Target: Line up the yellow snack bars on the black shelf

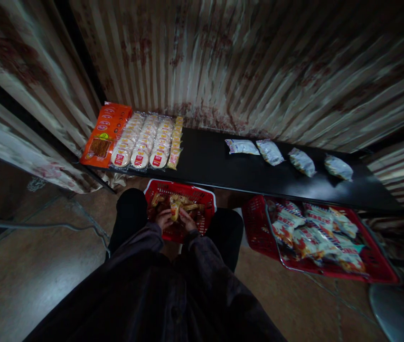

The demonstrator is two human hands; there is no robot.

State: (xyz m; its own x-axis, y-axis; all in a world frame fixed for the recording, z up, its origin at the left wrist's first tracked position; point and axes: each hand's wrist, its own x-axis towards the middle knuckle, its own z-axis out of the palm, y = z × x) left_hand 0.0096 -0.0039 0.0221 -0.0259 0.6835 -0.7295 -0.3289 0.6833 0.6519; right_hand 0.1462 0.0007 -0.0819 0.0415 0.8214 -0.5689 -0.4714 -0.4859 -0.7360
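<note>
Between my knees, a red plastic basket (209, 202) holds several small yellow-brown wrapped snacks (158, 199). Just over it, my left hand (164, 219) and my right hand (187, 220) both grip one small yellow snack packet (175, 212), fingers closed on its two sides. Up on the black shelf (202, 159) a column of similar yellow packets (174, 156) stands beside rows of round white crackers in clear wrappers (139, 156). An orange snack bag (107, 135) lies at the shelf's left end.
Several white snack bags (269, 152) lie spaced along the shelf's right half. A second red basket (255, 225), full of white-and-orange bags (315, 237), stands at my right. Striped curtains (202, 61) hang behind the shelf. A grey cable (62, 225) crosses at left; a round grey object (394, 313) stands at lower right.
</note>
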